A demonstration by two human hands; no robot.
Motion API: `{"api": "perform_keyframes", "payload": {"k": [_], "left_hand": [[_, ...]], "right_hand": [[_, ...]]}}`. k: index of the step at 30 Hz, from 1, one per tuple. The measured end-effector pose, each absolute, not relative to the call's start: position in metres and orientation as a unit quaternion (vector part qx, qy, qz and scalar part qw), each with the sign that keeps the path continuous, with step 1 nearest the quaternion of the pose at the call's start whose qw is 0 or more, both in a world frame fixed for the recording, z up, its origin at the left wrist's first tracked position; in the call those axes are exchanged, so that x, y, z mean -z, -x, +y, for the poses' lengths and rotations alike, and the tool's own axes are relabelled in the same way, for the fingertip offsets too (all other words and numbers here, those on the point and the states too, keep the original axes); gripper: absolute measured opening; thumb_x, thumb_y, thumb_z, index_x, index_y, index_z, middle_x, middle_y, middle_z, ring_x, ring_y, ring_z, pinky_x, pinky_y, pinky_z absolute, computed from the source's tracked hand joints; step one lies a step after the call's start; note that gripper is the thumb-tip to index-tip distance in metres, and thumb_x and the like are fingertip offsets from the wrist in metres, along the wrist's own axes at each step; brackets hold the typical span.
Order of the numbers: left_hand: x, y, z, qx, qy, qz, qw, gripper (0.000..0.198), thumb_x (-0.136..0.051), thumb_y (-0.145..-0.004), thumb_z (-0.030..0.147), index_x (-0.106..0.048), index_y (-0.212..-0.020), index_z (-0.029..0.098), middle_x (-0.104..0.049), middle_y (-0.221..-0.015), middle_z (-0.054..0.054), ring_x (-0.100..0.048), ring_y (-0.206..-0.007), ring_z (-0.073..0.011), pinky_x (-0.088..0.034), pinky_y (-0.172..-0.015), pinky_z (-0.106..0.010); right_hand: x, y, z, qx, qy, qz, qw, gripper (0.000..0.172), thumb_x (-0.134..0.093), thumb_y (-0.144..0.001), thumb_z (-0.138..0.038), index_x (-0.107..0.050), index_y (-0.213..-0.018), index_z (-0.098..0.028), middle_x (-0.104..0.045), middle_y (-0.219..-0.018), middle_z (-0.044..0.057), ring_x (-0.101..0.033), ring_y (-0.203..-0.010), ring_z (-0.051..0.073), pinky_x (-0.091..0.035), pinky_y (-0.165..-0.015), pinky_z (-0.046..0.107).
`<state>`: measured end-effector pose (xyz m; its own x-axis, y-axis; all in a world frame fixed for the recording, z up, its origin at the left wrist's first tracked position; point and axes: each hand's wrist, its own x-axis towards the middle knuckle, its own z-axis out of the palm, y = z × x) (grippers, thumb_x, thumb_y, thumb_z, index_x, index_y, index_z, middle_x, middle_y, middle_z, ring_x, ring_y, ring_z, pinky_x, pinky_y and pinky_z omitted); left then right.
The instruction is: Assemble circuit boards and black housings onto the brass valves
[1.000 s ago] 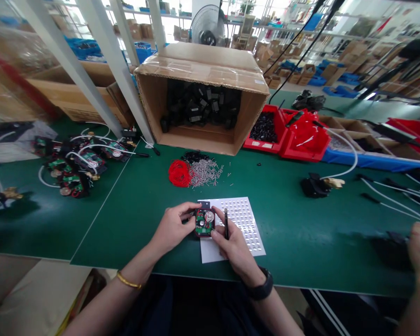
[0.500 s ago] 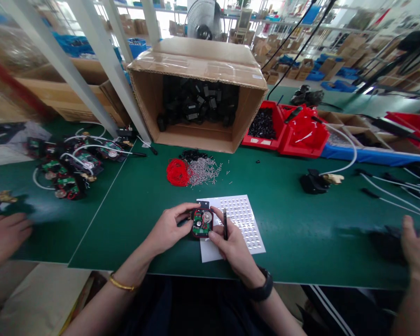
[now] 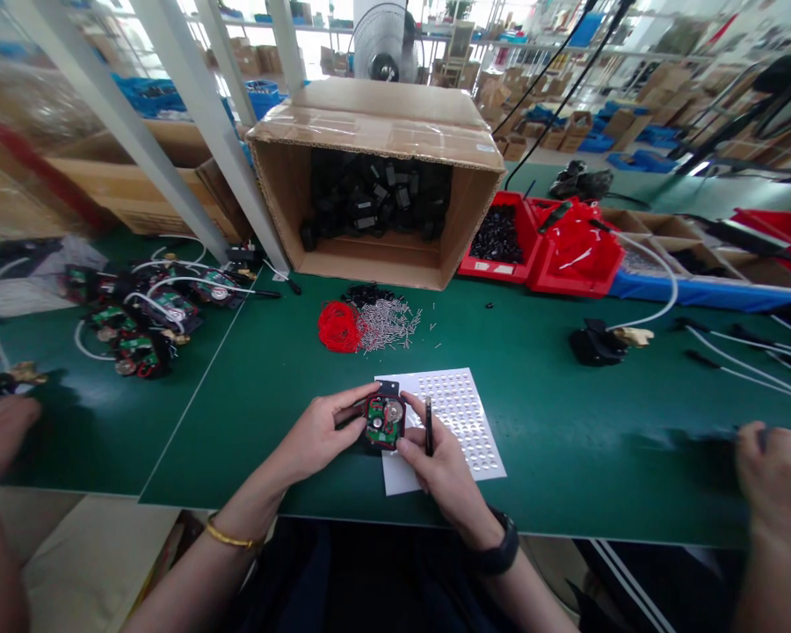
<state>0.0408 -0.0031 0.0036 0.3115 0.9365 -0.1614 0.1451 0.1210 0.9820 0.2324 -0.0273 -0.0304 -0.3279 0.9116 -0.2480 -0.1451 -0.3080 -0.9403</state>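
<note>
Between my two hands is a small black housing with a green circuit board [image 3: 385, 422], its open side facing up. My left hand [image 3: 322, 434] grips its left edge between thumb and fingers. From the right, my right hand [image 3: 443, 459] pinches the other edge. A thin black pen-like tool [image 3: 428, 425] sticks up between the fingers of that same hand. Under the hands lies a white sheet [image 3: 469, 415] bearing rows of small shiny round dots. A red wire bundle [image 3: 339, 327] and a heap of small silvery pins or screws [image 3: 388, 323] lie beyond.
A cardboard box [image 3: 377, 265] of black parts stands behind, with red bins [image 3: 570, 280] to its right. Wired circuit assemblies [image 3: 138, 352] lie left; a black unit with a white cable [image 3: 593, 343] sits right. Co-workers' hands [image 3: 778, 479] show at both sides.
The view has shifted slightly, and my hands keep the same hold on the housing. The co-workers' hands at both edges have moved.
</note>
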Motion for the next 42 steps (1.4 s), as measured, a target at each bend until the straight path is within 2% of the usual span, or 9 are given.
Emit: {"api": "perform_keyframes", "payload": {"k": [5, 9, 11, 14, 18, 24, 30, 34, 42], "left_hand": [[-0.001, -0.037, -0.010, -0.345, -0.599, 0.447, 0.567, 0.055, -0.056, -0.079, 0.018, -0.043, -0.133, 0.020, -0.049, -0.135, -0.009, -0.047, -0.123, -0.0248, -0.036, -0.106, -0.047], [0.009, -0.039, -0.015, -0.310, -0.661, 0.489, 0.476, 0.081, -0.074, -0.069, 0.027, -0.032, -0.138, 0.029, -0.039, -0.143, -0.008, -0.036, -0.130, -0.0292, -0.027, -0.110, -0.051], [0.017, -0.042, -0.016, -0.317, -0.672, 0.501, 0.444, 0.086, -0.077, -0.065, 0.029, -0.032, -0.138, 0.031, -0.038, -0.143, -0.007, -0.035, -0.131, -0.0297, -0.025, -0.111, -0.051], [0.027, -0.047, -0.017, -0.340, -0.668, 0.482, 0.453, 0.085, -0.076, -0.066, 0.029, -0.031, -0.138, 0.030, -0.039, -0.142, -0.009, -0.037, -0.129, -0.0294, -0.027, -0.109, -0.051], [0.030, -0.046, -0.017, -0.371, -0.630, 0.469, 0.496, 0.090, -0.077, -0.065, 0.025, -0.025, -0.139, 0.027, -0.044, -0.136, -0.013, -0.042, -0.126, -0.0294, -0.032, -0.106, -0.051], [0.029, -0.045, -0.017, -0.386, -0.616, 0.454, 0.516, 0.089, -0.076, -0.066, 0.022, -0.023, -0.138, 0.026, -0.042, -0.137, -0.014, -0.040, -0.128, -0.0287, -0.030, -0.108, -0.049], [0.030, -0.049, -0.017, -0.371, -0.633, 0.453, 0.506, 0.089, -0.077, -0.066, 0.020, -0.022, -0.137, 0.026, -0.039, -0.140, -0.013, -0.038, -0.129, -0.0269, -0.028, -0.110, -0.047], [0.029, -0.049, -0.017, -0.366, -0.641, 0.451, 0.502, 0.080, -0.077, -0.066, 0.021, -0.030, -0.131, 0.024, -0.044, -0.136, -0.013, -0.040, -0.127, -0.0279, -0.030, -0.108, -0.047], [0.038, -0.048, -0.017, -0.389, -0.624, 0.445, 0.511, 0.077, -0.077, -0.067, 0.023, -0.028, -0.126, 0.024, -0.046, -0.133, -0.013, -0.042, -0.125, -0.0265, -0.032, -0.106, -0.046]], "right_hand": [[0.027, -0.232, -0.028, -0.689, 0.429, -0.433, 0.392, 0.066, -0.066, -0.078, -0.038, -0.036, -0.135, -0.023, -0.056, -0.068, -0.002, -0.039, -0.044, 0.007, -0.024, -0.038, 0.019], [0.025, -0.238, -0.025, -0.688, 0.445, -0.440, 0.368, 0.062, -0.059, -0.081, -0.043, -0.037, -0.136, -0.023, -0.052, -0.060, -0.004, -0.031, -0.037, 0.005, -0.020, -0.034, 0.019], [0.023, -0.242, -0.018, -0.638, 0.476, -0.482, 0.366, 0.051, -0.054, -0.084, -0.045, -0.048, -0.129, -0.021, -0.057, -0.062, -0.001, -0.041, -0.041, 0.009, -0.029, -0.038, 0.021], [0.013, -0.247, 0.003, -0.488, 0.518, -0.596, 0.371, 0.029, -0.056, -0.083, -0.038, -0.067, -0.100, -0.018, -0.067, -0.082, 0.006, -0.058, -0.069, 0.018, -0.044, -0.060, 0.028], [-0.009, -0.244, 0.034, -0.392, 0.494, -0.722, 0.284, 0.011, -0.060, -0.078, -0.025, -0.068, -0.077, -0.018, -0.066, -0.076, 0.003, -0.059, -0.071, 0.017, -0.041, -0.066, 0.028], [-0.033, -0.234, 0.059, -0.283, 0.440, -0.836, 0.168, 0.010, -0.061, -0.078, -0.024, -0.068, -0.074, -0.018, -0.062, -0.075, 0.002, -0.056, -0.069, 0.014, -0.036, -0.062, 0.025], [-0.045, -0.224, 0.077, -0.283, 0.375, -0.881, 0.057, 0.016, -0.061, -0.078, -0.027, -0.067, -0.068, -0.017, -0.058, -0.057, -0.001, -0.046, -0.050, 0.008, -0.025, -0.048, 0.023], [-0.056, -0.215, 0.084, -0.204, 0.331, -0.921, 0.015, 0.016, -0.065, -0.074, -0.029, -0.067, -0.063, -0.018, -0.053, -0.053, -0.001, -0.040, -0.048, 0.008, -0.020, -0.046, 0.024], [-0.061, -0.215, 0.083, -0.190, 0.331, -0.924, -0.030, 0.007, -0.063, -0.076, -0.022, -0.069, -0.074, -0.018, -0.062, -0.066, 0.003, -0.051, -0.059, 0.013, -0.022, -0.049, 0.026]]}}
